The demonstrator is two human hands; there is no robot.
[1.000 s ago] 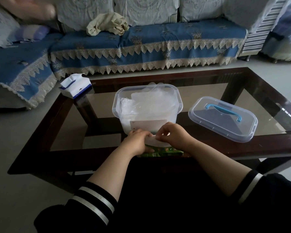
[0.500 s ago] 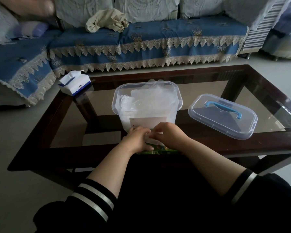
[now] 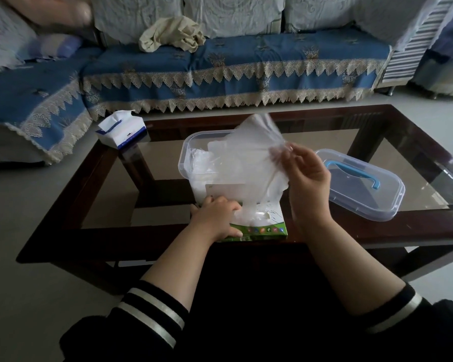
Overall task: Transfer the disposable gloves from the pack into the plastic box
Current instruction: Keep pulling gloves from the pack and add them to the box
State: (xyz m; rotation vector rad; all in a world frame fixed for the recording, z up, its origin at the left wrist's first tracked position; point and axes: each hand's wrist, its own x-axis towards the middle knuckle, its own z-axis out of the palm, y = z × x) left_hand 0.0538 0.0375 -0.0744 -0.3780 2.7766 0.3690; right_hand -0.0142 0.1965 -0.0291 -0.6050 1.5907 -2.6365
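Note:
A clear plastic box (image 3: 187, 152) stands on the glass table with several thin clear gloves inside. In front of it, at the table's near edge, lies the green and white glove pack (image 3: 267, 226). My left hand (image 3: 216, 216) rests on the pack's left part, holding it down, thumb along its front edge. My right hand (image 3: 305, 178) is raised to the right of the box and pinches a clear disposable glove (image 3: 248, 155). That glove stretches from the pack's opening up over the box's front and rim.
The box's clear lid (image 3: 363, 184) with a blue handle lies to the right on the glass coffee table (image 3: 403, 163). A tissue pack (image 3: 120, 131) sits at the table's far left corner. A blue-covered sofa (image 3: 220, 64) runs behind, with a crumpled cloth (image 3: 171, 33) on it.
My right hand has lifted away from the pack, up and to the right, drawing a glove out with it. My left hand stayed down on the pack.

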